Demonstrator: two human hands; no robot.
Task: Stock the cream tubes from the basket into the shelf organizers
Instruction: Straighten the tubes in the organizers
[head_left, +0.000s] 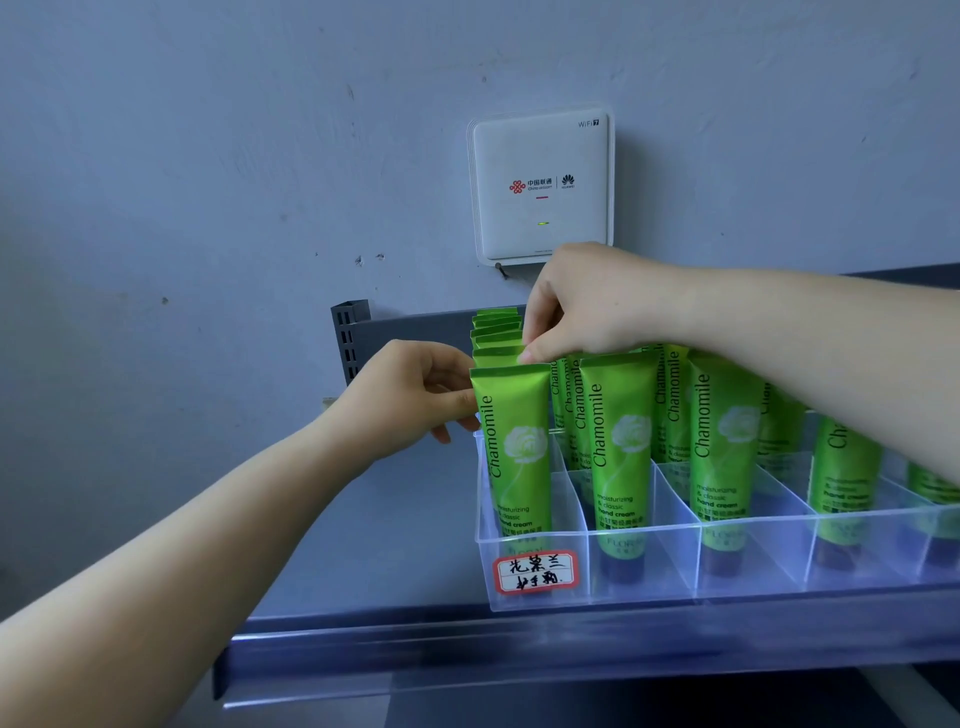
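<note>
The left hand (415, 395) is pinching the front cream tube (514, 447), standing upright in the clear organizer's (644, 587) leftmost lane; the right hand (576, 306) is pinching the crimped top just behind.

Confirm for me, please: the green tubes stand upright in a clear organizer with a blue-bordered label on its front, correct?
Not quite: the head view shows the label has a red border, not blue. The green tubes do stand upright in the clear organizer.
</note>
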